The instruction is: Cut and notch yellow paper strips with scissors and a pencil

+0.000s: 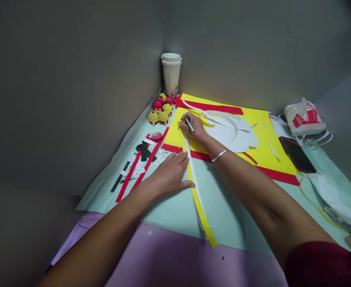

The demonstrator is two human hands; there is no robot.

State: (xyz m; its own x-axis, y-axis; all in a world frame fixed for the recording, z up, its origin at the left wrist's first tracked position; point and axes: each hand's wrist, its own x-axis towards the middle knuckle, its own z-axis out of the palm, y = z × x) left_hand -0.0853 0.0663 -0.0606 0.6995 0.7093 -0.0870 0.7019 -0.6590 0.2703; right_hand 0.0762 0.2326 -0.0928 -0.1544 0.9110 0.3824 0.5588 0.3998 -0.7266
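My right hand (193,124) is closed around a light-blue pen (190,125), its tip hidden by the fingers at the far end of a yellow paper strip (204,221). That strip runs back toward me, with a white paper strip (193,166) lying along it. My left hand (173,171) lies flat, fingers outstretched and thumb apart, its fingertips and thumb touching the strips. Under my right hand is a yellow sheet (175,133) with red borders. A white cut paper shape (223,137) with curled white strips lies on the sheet to the right.
Red strips (129,177) and black and white scraps (144,150) lie left of my left hand. Small red and yellow round pieces (163,116) stand near a lidded cup (171,73) in the wall corner. A phone (297,154), plastic bag (304,118) and white mask (333,195) lie at right.
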